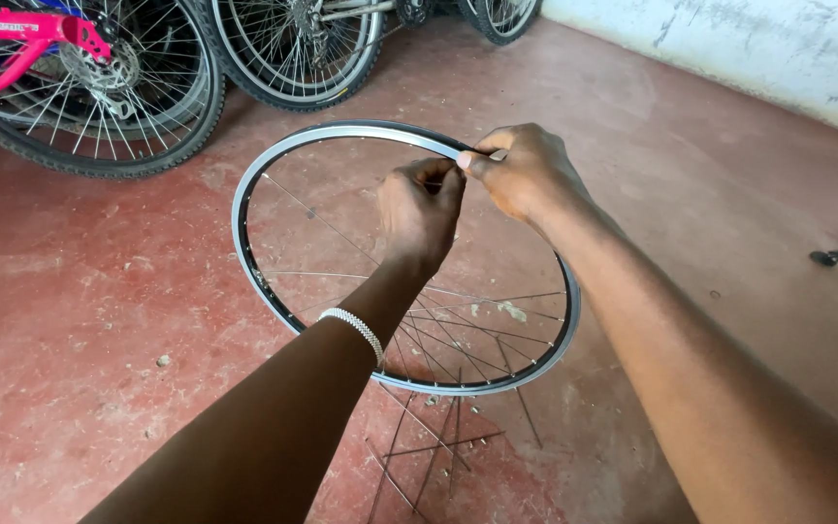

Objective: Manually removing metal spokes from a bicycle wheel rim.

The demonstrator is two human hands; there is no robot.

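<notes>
both hands pinch a spoke at the bicycle rim: left hand, right hand; about half the spokes look fitted; loose spokes lie on the floor.

We see a bicycle rim of smooth metal, silvery and lightly glossy on its outer band and black on its inner face, with thin wire spokes of dull grey metal — some of them lie loose on the floor, which looks like red-painted concrete, matt, rough and worn pale in patches. On the left wrist we see a bracelet of small pale beads with a slight sheen. Behind, the tyres are matt black knobbly rubber, the pink bicycle frame is glossy painted metal, and the wall is rough whitewashed plaster — scuffed and stained.
</notes>
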